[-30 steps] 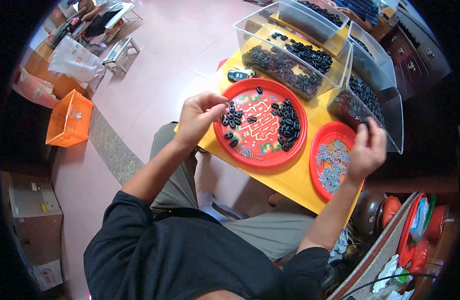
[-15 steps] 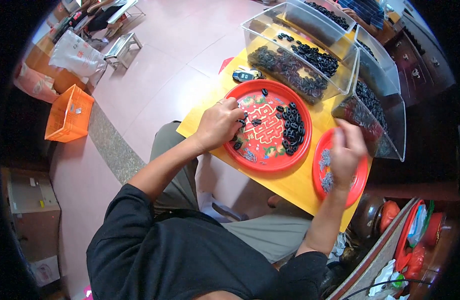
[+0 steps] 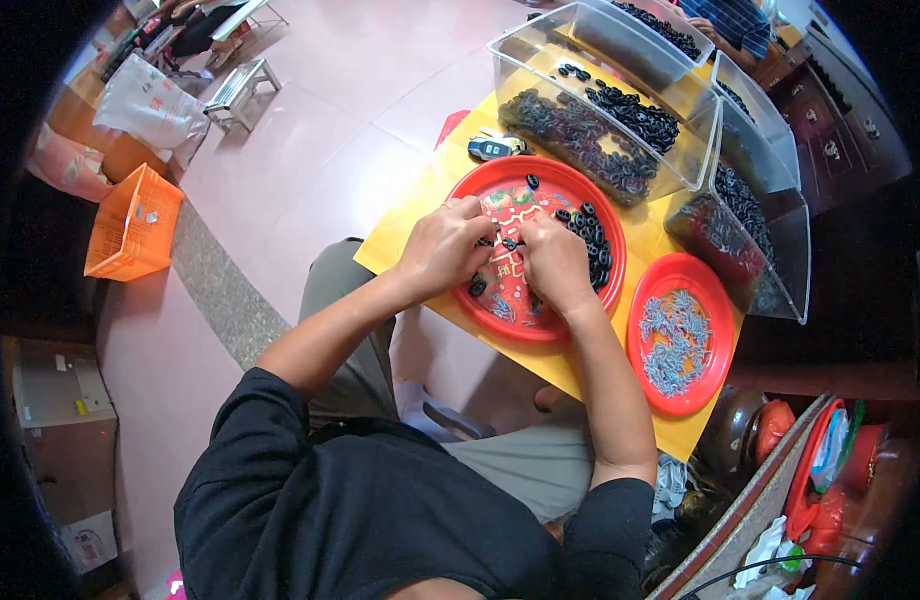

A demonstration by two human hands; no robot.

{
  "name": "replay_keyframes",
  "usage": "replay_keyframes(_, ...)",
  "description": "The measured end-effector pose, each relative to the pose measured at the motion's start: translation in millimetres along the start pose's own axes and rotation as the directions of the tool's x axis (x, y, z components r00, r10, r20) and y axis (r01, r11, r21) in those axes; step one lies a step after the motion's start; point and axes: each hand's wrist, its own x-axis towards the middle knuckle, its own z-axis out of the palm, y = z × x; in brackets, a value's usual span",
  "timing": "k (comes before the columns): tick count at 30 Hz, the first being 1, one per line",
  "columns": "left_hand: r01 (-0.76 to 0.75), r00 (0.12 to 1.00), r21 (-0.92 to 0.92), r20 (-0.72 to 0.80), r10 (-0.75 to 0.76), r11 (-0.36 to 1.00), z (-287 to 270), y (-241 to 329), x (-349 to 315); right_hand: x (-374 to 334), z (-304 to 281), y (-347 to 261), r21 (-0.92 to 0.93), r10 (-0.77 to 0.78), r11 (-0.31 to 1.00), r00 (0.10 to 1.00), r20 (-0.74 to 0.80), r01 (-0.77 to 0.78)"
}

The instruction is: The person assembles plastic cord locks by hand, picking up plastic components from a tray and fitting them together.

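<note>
My left hand (image 3: 443,243) is closed over the left side of a round red plate (image 3: 535,334), its fingertips pinched on a small black plastic part (image 3: 485,241). Facing it, my right hand (image 3: 558,264) has its fingers pressed together over the middle of the plate; what they hold is hidden. Another black part (image 3: 510,243) shows just beside the right fingertips. Several black oval parts (image 3: 593,235) are heaped along the plate's right side. A smaller red plate (image 3: 723,325) to the right bears many thin grey pieces (image 3: 672,345).
Clear plastic bins (image 3: 620,170) full of black parts stand along the far and right sides of the yellow tabletop (image 3: 395,235). A small key-fob-like device (image 3: 495,148) lies behind the round plate. An orange crate (image 3: 135,225) and a metal stool (image 3: 242,92) are on the floor. Another person (image 3: 728,25) sits opposite.
My right hand has moved left from the small plate of grey pieces to the round plate, close to my left hand. My left hand has stayed nearly in place.
</note>
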Motion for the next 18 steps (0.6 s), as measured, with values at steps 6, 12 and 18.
replay_keyframes(6,-0.037,0.998,-0.11,0.045,0.042,0.993,-3,9,-9,-26,-31,-2,0.193,0.173,0.971,0.97,-0.169,-0.139)
replay_keyframes(12,-0.128,0.961,-0.157,0.224,0.162,0.979,4,22,-15,-58,-53,-20,0.877,0.561,0.421,0.826,-0.051,-0.232)
replay_keyframes(18,-0.231,0.902,-0.116,0.347,0.257,0.966,16,31,-2,-62,-58,-15,0.965,0.568,0.244,0.821,-0.06,-0.099)
